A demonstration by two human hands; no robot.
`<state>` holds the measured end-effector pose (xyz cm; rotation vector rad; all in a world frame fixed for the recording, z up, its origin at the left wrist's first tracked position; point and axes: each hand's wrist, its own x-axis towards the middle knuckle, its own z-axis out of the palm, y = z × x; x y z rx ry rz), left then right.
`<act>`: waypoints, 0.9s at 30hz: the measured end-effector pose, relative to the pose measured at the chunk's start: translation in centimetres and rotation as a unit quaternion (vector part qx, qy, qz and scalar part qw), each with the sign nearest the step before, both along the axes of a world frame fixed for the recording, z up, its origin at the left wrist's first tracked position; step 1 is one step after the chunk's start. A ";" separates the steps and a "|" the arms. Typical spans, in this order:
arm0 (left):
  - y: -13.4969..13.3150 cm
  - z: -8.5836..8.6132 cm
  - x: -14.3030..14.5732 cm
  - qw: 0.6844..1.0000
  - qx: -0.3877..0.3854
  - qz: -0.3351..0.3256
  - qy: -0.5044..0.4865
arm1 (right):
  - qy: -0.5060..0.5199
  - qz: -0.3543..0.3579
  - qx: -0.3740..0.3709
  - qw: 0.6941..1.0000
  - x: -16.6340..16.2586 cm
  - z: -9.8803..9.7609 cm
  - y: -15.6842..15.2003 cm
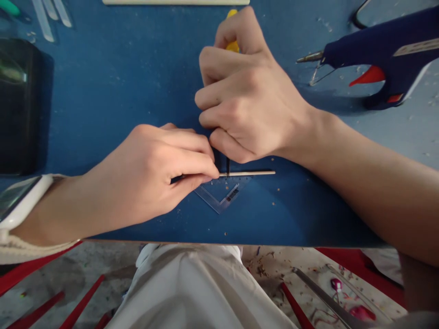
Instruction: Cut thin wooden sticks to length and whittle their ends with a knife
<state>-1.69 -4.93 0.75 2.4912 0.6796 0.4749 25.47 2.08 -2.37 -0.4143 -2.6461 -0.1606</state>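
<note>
The left hand rests on the blue counter with thumb and forefinger pinched on a thin wooden stick, pressing it flat. The stick lies level across the counter, along the top edge of a clear set square. Its right part juts out past the fingertips, and its left part is hidden under the hand.

The right hand is clenched round a knife. The yellow handle shows above the knuckles, and the dark blade comes down out of the fist to meet the stick just right of the left fingertips. Whether the edge has bitten into the wood cannot be told.

The work looks to be at the cutting or marking point. The stick is lined up against the square and held down, with the blade set on it. The visible length of the stick is in one piece, and no cut-off end lies beside it, so the cut seems not yet made. Small crumbs of wood dot the counter around the square.

A blue glue gun lies on its side at the far right, well apart from both hands, with its nozzle pointing left. A black box sits at the left edge. A white watch is on the left wrist.
</note>
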 end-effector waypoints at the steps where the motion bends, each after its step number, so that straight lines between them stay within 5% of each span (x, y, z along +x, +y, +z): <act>1: 0.1 0.1 0.0 1.000 -0.003 0.002 0.002 | 0.007 0.001 0.002 1.000 0.0 0.0 0.2; 10: 0.1 -0.2 -0.2 1.000 0.000 -0.006 -0.002 | -0.046 -0.068 -0.050 0.995 1.5 3.3 0.3; 17: 0.7 -1.4 -0.3 0.999 -0.018 -0.028 -0.019 | -0.041 -0.187 -0.102 0.976 3.2 7.1 -5.6; 21: 1.0 -1.4 -0.4 0.998 -0.057 -0.025 -0.005 | -0.074 -0.147 -0.065 0.984 3.6 5.9 -13.2; 27: 1.2 -1.3 -0.1 0.997 -0.070 -0.029 -0.004 | -0.047 -0.198 -0.036 0.978 -0.2 2.2 -21.6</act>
